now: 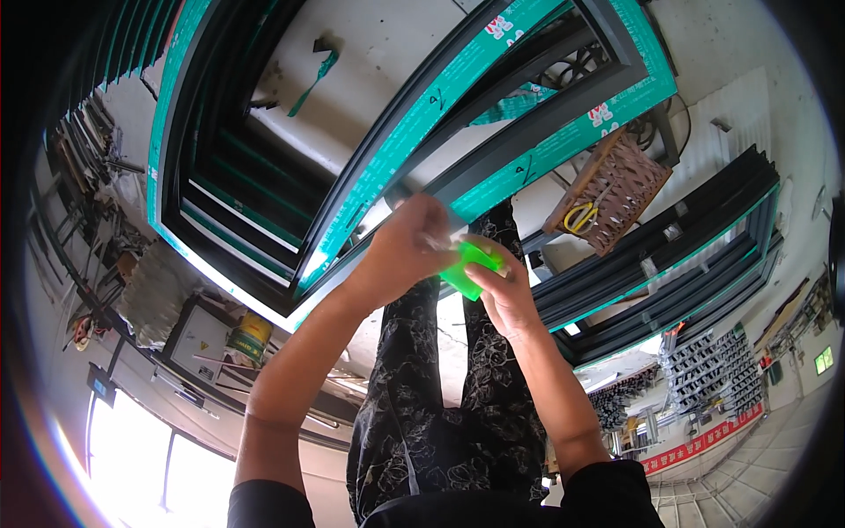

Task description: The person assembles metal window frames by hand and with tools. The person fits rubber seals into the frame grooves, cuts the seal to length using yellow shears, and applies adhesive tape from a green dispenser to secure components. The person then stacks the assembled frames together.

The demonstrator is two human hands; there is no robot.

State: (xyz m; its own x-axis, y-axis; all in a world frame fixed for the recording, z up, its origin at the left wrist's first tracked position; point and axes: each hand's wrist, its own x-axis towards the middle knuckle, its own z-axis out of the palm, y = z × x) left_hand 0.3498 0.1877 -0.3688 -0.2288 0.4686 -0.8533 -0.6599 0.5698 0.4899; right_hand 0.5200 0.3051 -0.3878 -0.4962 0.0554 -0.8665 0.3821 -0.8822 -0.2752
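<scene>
My left hand point(407, 251) and my right hand point(500, 290) meet in the middle of the view, both closed around a small bright green plastic piece point(471, 267). They are held right at the edge of a dark aluminium window frame point(370, 185) covered in green protective film. My left hand's fingers hide part of the green piece and the frame bar beneath. My patterned dark trousers point(431, 396) show below the hands.
A second dark frame section with green film point(581, 132) lies at the upper right. A brown basket with yellow-handled scissors point(607, 198) sits beside it. Stacked dark profiles point(669, 255) lie to the right. A yellow tin point(251, 334) stands at the left.
</scene>
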